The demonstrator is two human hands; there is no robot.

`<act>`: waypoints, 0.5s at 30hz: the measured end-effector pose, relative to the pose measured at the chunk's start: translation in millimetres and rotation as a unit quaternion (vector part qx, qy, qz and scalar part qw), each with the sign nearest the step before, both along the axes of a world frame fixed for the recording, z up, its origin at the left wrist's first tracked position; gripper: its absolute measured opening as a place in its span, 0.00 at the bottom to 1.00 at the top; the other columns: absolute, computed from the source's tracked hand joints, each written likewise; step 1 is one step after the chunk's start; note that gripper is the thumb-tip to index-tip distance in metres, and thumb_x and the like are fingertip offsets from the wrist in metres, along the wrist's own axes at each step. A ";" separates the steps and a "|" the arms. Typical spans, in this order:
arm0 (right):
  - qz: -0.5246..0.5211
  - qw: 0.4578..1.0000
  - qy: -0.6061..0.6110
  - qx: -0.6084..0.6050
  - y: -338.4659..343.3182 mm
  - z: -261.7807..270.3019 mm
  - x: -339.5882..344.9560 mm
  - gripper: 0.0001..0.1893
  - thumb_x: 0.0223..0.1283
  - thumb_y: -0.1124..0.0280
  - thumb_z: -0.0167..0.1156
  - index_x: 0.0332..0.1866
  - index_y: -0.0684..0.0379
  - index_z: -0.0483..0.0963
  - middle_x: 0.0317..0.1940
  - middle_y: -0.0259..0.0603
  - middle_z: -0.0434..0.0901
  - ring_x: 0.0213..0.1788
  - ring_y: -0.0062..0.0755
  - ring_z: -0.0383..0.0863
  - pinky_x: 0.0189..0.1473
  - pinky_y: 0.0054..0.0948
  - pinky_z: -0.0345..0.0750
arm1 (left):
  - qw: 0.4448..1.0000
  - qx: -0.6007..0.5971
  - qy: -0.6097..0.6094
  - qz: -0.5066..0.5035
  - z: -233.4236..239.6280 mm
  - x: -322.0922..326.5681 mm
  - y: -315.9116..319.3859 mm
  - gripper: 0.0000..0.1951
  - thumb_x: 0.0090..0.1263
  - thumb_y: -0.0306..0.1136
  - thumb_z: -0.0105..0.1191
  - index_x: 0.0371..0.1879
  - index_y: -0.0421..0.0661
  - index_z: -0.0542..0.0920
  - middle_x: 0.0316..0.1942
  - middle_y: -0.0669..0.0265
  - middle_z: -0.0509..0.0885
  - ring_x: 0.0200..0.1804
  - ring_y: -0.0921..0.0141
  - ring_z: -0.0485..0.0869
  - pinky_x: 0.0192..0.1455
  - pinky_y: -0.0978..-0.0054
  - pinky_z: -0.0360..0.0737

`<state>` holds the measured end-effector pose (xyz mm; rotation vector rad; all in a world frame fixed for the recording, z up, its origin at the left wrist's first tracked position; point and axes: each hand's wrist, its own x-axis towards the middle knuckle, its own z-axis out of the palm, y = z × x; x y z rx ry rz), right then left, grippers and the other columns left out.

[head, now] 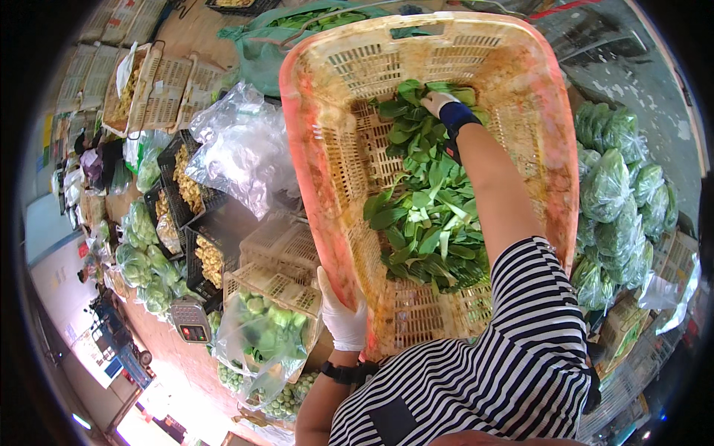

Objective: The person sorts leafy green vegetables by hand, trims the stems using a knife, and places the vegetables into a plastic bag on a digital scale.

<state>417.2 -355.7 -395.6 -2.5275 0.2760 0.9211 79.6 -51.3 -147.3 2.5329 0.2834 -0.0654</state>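
Observation:
A large worn plastic basket point(318, 184), pink-orange at the rim, lies before me with loose leafy greens point(429, 200) on its slatted bottom. My left hand point(343, 320), in a white glove, grips the basket's near left rim, with a black band at the wrist. Deep inside the basket, my right hand point(438, 103) is at the far end of the greens, its gloved fingers partly hidden among leaves; whether they are closed on any cannot be told. A dark blue cuff circles that wrist.
Clear plastic bags point(245, 145) lie left of the basket. Black crates point(203, 262) of ginger-like roots, a digital scale point(191, 320) and a crate of bagged round green vegetables point(268, 318) stand at the left. Bagged greens point(611, 206) are piled at the right; green netting point(254, 56) lies beyond.

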 end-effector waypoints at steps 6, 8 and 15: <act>0.071 0.992 0.104 0.007 28.2 -20.4 -2.7 0.47 0.47 0.38 0.61 0.71 0.53 0.56 0.66 0.51 0.64 0.65 0.47 0.67 0.63 0.41 0.68 | 0.999 -0.044 0.021 0.023 -10.3 -6.4 5.3 0.41 0.55 0.23 0.57 0.70 0.38 0.53 0.49 0.42 0.78 0.43 0.48 0.80 0.46 0.63 0.77; 0.120 0.989 0.083 0.012 33.5 5.4 -8.6 0.47 0.46 0.39 0.62 0.70 0.54 0.57 0.64 0.51 0.67 0.62 0.48 0.70 0.61 0.41 0.70 | 0.999 -0.042 0.012 0.027 -14.7 -10.1 6.4 0.41 0.55 0.23 0.57 0.70 0.38 0.52 0.49 0.43 0.78 0.43 0.48 0.80 0.46 0.63 0.77; 0.063 0.998 0.004 -0.021 83.2 15.3 -48.1 0.47 0.51 0.44 0.63 0.72 0.54 0.50 0.53 0.49 0.77 0.46 0.39 0.81 0.43 0.38 0.78 | 0.996 -0.065 0.035 0.048 -10.3 -7.6 7.2 0.43 0.54 0.24 0.57 0.72 0.44 0.52 0.48 0.46 0.79 0.42 0.50 0.80 0.44 0.62 0.77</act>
